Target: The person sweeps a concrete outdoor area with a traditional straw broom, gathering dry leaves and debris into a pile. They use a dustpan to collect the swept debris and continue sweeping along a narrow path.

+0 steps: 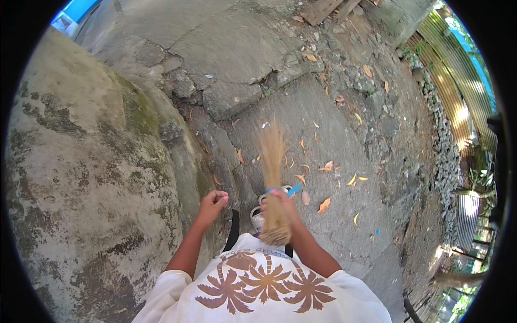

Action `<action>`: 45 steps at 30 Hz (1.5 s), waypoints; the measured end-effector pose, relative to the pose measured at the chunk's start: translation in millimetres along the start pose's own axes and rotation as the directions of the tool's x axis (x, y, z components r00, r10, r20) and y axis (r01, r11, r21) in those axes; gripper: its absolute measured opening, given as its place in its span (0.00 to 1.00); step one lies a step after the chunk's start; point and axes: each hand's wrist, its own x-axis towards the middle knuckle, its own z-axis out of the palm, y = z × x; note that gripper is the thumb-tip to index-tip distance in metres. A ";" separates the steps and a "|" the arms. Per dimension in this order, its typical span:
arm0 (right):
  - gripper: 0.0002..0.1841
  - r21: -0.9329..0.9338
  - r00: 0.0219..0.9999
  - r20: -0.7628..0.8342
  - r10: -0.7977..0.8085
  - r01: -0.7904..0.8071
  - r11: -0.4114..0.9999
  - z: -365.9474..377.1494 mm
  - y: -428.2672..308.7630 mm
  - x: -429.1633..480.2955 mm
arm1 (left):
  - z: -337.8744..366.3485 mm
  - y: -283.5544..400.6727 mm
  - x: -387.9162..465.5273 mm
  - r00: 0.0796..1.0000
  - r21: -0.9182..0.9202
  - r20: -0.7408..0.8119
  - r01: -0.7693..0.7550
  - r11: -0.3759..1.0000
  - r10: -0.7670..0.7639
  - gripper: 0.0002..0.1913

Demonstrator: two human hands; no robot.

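A stick broom (272,153) of thin tan bristles is held in my right hand (286,208), gripped near its blue tie. The bristle end points away from me and is blurred; the cut butt end hangs in front of my white shirt. My left hand (212,208) is at the left, fingers curled, with nothing visible in it, near the base of a stained concrete wall (101,181). Fallen leaves lie on the concrete pavement beyond and to the right of the broom, among them an orange leaf (324,206) and a yellow leaf (356,219). My footwear (257,218) shows partly behind the broom.
Broken concrete slabs (230,99) make an uneven step ahead. Rubble and dirt (375,101) run along the right, up to a stacked stone edging (444,177) and a corrugated metal fence (456,80). Wooden planks (321,11) lie at the far top.
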 end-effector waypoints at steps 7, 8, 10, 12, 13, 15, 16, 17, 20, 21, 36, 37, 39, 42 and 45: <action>0.16 0.017 0.988 0.055 -0.147 0.147 0.989 -94.5 -34.6 11.3 | 4.8 21.7 -10.9 0.999 -0.001 0.035 -0.028 1.000 0.028 0.10; 0.16 0.061 0.980 0.015 -0.200 0.198 0.978 -111.5 -35.3 -11.0 | 4.1 22.4 -12.5 0.998 -0.011 0.022 -0.050 0.999 0.050 0.10; 0.16 0.205 0.995 -0.012 -0.096 0.097 0.974 -112.7 -21.8 -42.9 | -1.5 6.7 -10.4 1.000 -0.061 0.024 -0.016 0.998 0.018 0.10; 0.16 0.039 0.962 -0.231 -0.145 0.158 0.987 -49.4 1.9 -75.9 | -5.2 -0.5 -7.6 1.000 -0.081 0.020 -0.005 0.997 0.006 0.10; 0.16 0.086 0.975 -0.193 -0.110 0.128 0.988 -42.3 12.1 -73.8 | -1.9 -1.9 -7.8 1.000 -0.072 0.030 0.000 0.997 0.002 0.10; 0.15 0.170 0.993 -0.107 -0.044 0.062 0.984 -29.4 28.2 -68.2 | 2.5 -3.7 -10.0 0.998 -0.046 0.060 0.010 0.999 -0.008 0.10; 0.16 0.159 0.999 0.040 0.000 -0.006 0.987 -23.0 30.7 -61.2 | 4.2 -6.2 -12.3 0.997 -0.025 0.079 0.021 0.999 -0.019 0.10; 0.16 0.136 0.982 0.186 0.045 -0.071 0.988 -14.0 29.1 -50.8 | 5.5 -8.0 -13.7 0.995 -0.004 0.095 0.030 1.000 -0.030 0.10; 0.16 -0.077 0.964 0.229 0.134 -0.119 0.990 -13.3 21.6 15.7 | 16.3 -4.7 -17.9 0.990 0.050 0.135 0.037 0.998 -0.043 0.10; 0.16 -0.074 0.969 0.212 0.124 -0.111 0.991 -23.3 15.0 41.4 | 20.8 -2.7 -15.6 0.990 0.039 0.141 0.006 0.999 -0.011 0.11; 0.16 0.119 0.984 0.137 0.112 -0.128 0.985 -183.8 40.8 -53.6 | 43.3 -47.5 -70.1 0.999 0.015 0.022 0.032 0.999 -0.033 0.10; 0.16 0.191 0.989 0.134 0.067 -0.092 0.977 -207.4 45.2 -69.5 | 42.4 -57.2 -73.6 1.000 0.007 0.013 0.027 1.000 -0.027 0.10; 0.17 0.126 0.995 -0.103 -0.012 0.025 0.992 -217.3 65.1 -102.8 | 46.4 -74.7 -82.3 0.997 0.006 0.029 0.067 0.998 -0.067 0.11; 0.14 -0.024 0.941 -0.313 -0.126 0.125 0.992 -162.6 87.6 -156.5 | 70.4 -89.0 -92.8 0.990 0.005 0.069 0.122 0.993 -0.122 0.10; 0.12 0.024 0.989 -0.119 -0.091 0.095 0.995 -155.4 92.0 -157.9 | 96.7 -85.8 -105.6 0.991 0.025 0.116 0.068 0.997 -0.070 0.10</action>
